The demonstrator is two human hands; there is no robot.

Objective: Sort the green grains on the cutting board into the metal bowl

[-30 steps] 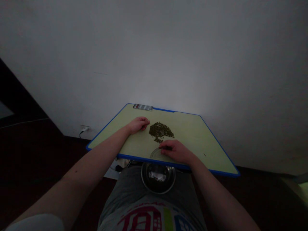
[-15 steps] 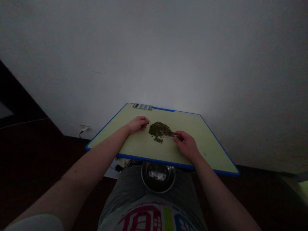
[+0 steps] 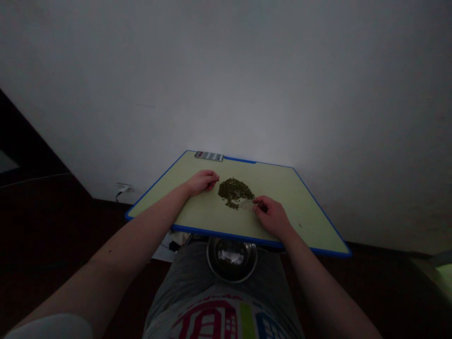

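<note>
A pile of small greenish-brown grains or seeds [image 3: 233, 189] lies on the pale yellow board of a blue-edged table [image 3: 205, 216]. A smaller clump juts from its near side. To the left of the pile rests my left hand [image 3: 204, 182], its fingertips pinched together; whether anything is between them is too small to tell. At the pile's right edge my right hand [image 3: 271, 213] is closed on a thin, clear, curved piece [image 3: 247, 203], whose kind I cannot make out. That piece reaches left, low over the board, beside the near clump.
A phone-like flat device [image 3: 209, 156] lies at the table's far left edge, by the wall [image 3: 247, 94]. A shiny metal bowl [image 3: 232, 275] sits on my lap under the near edge. One dark sliver [image 3: 300, 225] lies right of my right hand. A plug [image 3: 123, 189] is in the wall at left.
My right hand has shifted slightly down toward me, and the clear curved piece now shows more plainly, off the pile's right edge. My left hand has stayed nearly still.
</note>
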